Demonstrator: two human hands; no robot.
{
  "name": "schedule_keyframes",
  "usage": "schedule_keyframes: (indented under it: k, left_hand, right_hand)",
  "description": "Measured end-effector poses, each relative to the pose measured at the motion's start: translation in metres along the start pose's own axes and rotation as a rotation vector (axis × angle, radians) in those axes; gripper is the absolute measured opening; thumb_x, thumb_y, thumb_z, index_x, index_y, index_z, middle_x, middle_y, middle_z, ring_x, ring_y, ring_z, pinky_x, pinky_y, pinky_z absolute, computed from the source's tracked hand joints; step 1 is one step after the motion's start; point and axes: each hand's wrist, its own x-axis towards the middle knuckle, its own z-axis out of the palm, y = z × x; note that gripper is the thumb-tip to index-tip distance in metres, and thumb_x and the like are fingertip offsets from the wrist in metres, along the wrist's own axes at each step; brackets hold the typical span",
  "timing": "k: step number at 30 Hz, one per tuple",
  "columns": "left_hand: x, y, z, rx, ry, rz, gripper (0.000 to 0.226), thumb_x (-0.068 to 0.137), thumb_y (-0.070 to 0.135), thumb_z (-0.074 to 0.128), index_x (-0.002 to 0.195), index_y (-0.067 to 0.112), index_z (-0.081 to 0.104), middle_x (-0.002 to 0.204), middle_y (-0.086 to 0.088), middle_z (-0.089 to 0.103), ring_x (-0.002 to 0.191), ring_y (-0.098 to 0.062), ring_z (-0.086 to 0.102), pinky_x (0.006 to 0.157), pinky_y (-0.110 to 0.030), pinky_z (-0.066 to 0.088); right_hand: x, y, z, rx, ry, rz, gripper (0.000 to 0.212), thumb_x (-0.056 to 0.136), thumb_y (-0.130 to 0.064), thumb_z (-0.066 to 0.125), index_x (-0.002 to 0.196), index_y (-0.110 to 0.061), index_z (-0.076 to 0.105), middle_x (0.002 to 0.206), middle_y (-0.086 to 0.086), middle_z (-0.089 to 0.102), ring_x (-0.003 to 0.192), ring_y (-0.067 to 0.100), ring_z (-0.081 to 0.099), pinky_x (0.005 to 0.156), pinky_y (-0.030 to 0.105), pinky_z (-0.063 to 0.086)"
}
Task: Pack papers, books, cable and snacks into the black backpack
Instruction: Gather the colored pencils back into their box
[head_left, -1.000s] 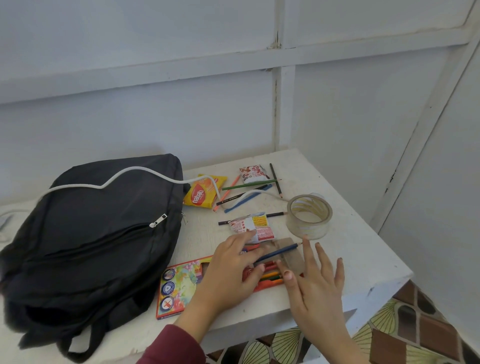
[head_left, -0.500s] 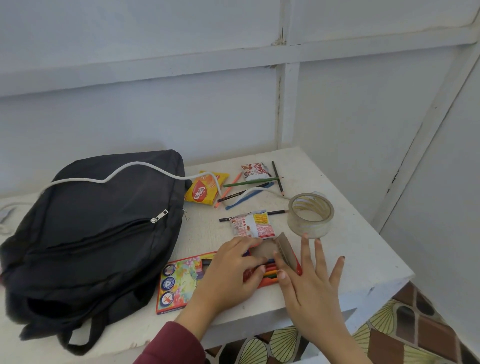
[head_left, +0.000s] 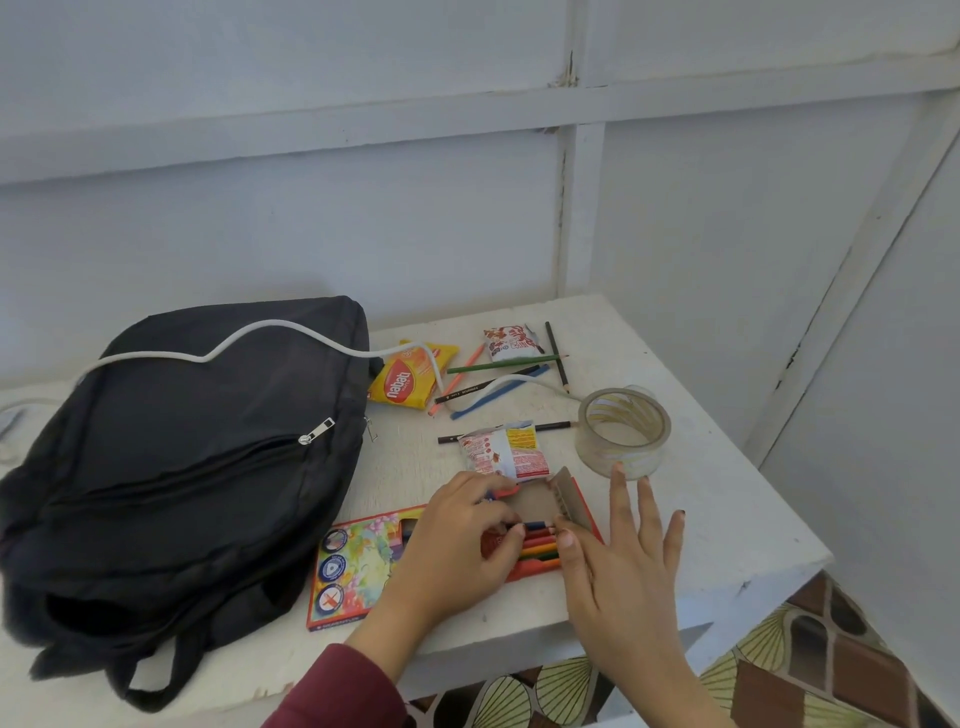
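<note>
A black backpack lies flat on the left of the white table, its zips closed. A white cable runs over the backpack to the loose pencils. Three snacks lie on the table: a yellow wafer packet, a red-and-white packet at the back, and another red-and-white packet nearer me. My left hand grips the open end of a coloured pencil box. My right hand has spread fingers, and its thumb touches the raised box flap.
A roll of clear tape stands just beyond my right fingertips. White wall panels close in the back and right sides. The table's front edge and right corner are near my wrists, with patterned floor tiles below.
The blue pencil held by my left hand has gone into the box. The box flap has come up, and my right hand has moved against it.
</note>
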Motion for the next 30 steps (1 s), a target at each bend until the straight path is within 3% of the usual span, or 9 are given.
schedule_keyframes:
  k: [3,6,8,11,17,20,22,26,30]
  left_hand:
    - [0.008,-0.002,-0.004,-0.121,0.036,-0.102,0.028,0.084,0.038,0.049,0.090,0.024,0.072,0.103,0.019,0.059,0.104,0.006,0.044,0.088,-0.004,0.029]
    - [0.028,-0.008,-0.013,-0.198,0.058,-0.193,0.023,0.084,0.031,0.051,0.094,0.024,0.070,0.096,0.020,0.060,0.096,0.002,0.051,0.084,-0.009,0.034]
    - [0.048,-0.018,-0.022,-0.189,0.067,-0.224,0.017,0.088,0.024,0.053,0.095,0.025,0.068,0.097,0.015,0.063,0.094,-0.002,0.053,0.083,-0.020,0.040]
    - [0.085,-0.039,-0.033,-0.112,0.067,-0.283,0.020,0.089,0.016,0.053,0.103,0.019,0.068,0.105,0.005,0.065,0.098,-0.010,0.054,0.086,-0.028,0.043]
    - [0.131,-0.076,-0.040,0.063,-0.012,-0.348,0.024,0.086,0.012,0.054,0.106,0.016,0.067,0.106,0.000,0.065,0.102,-0.017,0.056,0.085,-0.027,0.041]
    - [0.138,-0.084,-0.038,0.048,-0.067,-0.399,0.020,0.087,0.014,0.057,0.102,0.018,0.069,0.099,0.003,0.062,0.088,-0.013,0.058,0.077,-0.024,0.043]
    - [0.141,-0.088,-0.034,0.047,-0.124,-0.424,0.015,0.085,0.018,0.063,0.098,0.019,0.070,0.094,0.005,0.064,0.079,-0.009,0.055,0.072,-0.024,0.044]
    - [0.141,-0.095,-0.027,0.107,-0.222,-0.462,0.022,0.080,0.020,0.069,0.101,0.020,0.072,0.097,0.001,0.070,0.086,-0.012,0.061,0.081,-0.027,0.050]
    - [0.139,-0.099,-0.025,0.104,-0.184,-0.482,0.026,0.087,0.009,0.058,0.109,0.016,0.069,0.104,-0.004,0.067,0.084,-0.013,0.055,0.076,-0.021,0.043]
  right_hand:
    - [0.019,0.005,0.000,0.073,-0.015,-0.049,0.035,0.088,-0.040,0.039,0.088,-0.031,0.072,0.140,0.018,0.046,0.132,0.033,0.030,0.108,0.044,0.021]
    - [0.060,-0.001,-0.016,0.307,-0.109,-0.054,0.037,0.087,-0.038,0.046,0.116,-0.027,0.065,0.130,0.007,0.052,0.118,0.020,0.047,0.097,0.034,0.042]
    - [0.097,-0.005,-0.026,0.269,-0.209,-0.097,0.038,0.090,-0.033,0.052,0.127,-0.027,0.057,0.123,0.001,0.053,0.114,0.015,0.047,0.092,0.026,0.040]
    - [0.149,-0.005,-0.027,-0.022,-0.362,-0.131,0.034,0.091,-0.032,0.053,0.124,-0.030,0.059,0.120,0.001,0.053,0.113,0.019,0.045,0.091,0.032,0.036]
    - [0.178,-0.008,-0.006,-0.567,-0.521,-0.228,0.026,0.089,-0.019,0.049,0.110,-0.022,0.063,0.112,0.003,0.056,0.108,0.025,0.045,0.095,0.039,0.031]
    - [0.177,-0.015,0.001,-0.709,-0.507,-0.332,0.021,0.091,-0.014,0.046,0.107,-0.017,0.059,0.109,0.003,0.056,0.107,0.024,0.046,0.096,0.040,0.029]
    - [0.176,-0.018,0.004,-0.745,-0.471,-0.402,0.019,0.091,-0.015,0.049,0.108,-0.017,0.058,0.107,0.002,0.057,0.106,0.023,0.047,0.095,0.038,0.029]
    - [0.180,-0.014,0.002,-0.658,-0.442,-0.401,0.021,0.090,-0.011,0.046,0.103,-0.018,0.061,0.102,0.001,0.058,0.104,0.023,0.047,0.095,0.040,0.028]
    - [0.186,-0.008,-0.009,-0.322,-0.402,-0.266,0.013,0.091,-0.023,0.051,0.094,-0.024,0.063,0.099,-0.004,0.063,0.099,0.019,0.051,0.093,0.038,0.027]
